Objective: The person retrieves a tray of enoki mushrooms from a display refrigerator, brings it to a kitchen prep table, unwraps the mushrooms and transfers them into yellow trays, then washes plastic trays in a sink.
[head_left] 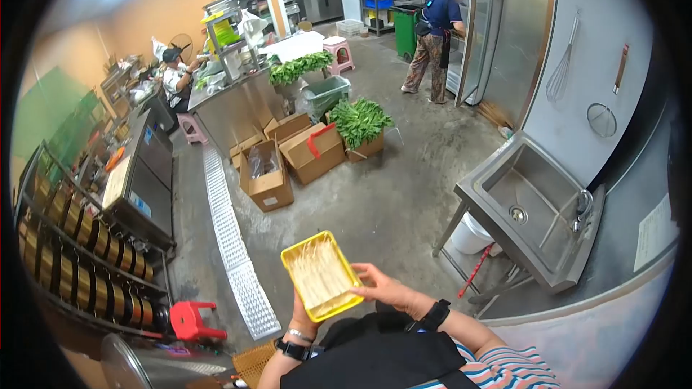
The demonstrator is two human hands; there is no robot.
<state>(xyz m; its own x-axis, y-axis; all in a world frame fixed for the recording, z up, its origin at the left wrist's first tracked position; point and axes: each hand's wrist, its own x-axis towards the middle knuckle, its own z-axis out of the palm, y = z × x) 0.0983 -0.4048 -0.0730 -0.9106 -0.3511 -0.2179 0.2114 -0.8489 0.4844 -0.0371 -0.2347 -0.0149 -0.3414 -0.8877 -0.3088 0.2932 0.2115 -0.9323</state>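
Note:
Between my two hands is a small yellow basket point(349, 308), held up in front of my body. Pale, thin strands that look like enoki mushrooms point(318, 274) lie in it side by side. My left hand point(303, 315) is closed on its lower left side, with the fingers partly hidden behind it. On the right rim, my right hand point(382, 289) grips with the thumb over the edge and fingers along the side. A dark apron covers my front below the basket.
Cardboard boxes point(267, 176) and leafy greens point(358, 123) stand ahead on the floor. A steel sink point(533, 205) is to the right; a red stool point(194, 320) and a steamer rack are to the left. One person point(436, 36) stands at an open fridge, another point(176, 79) sits.

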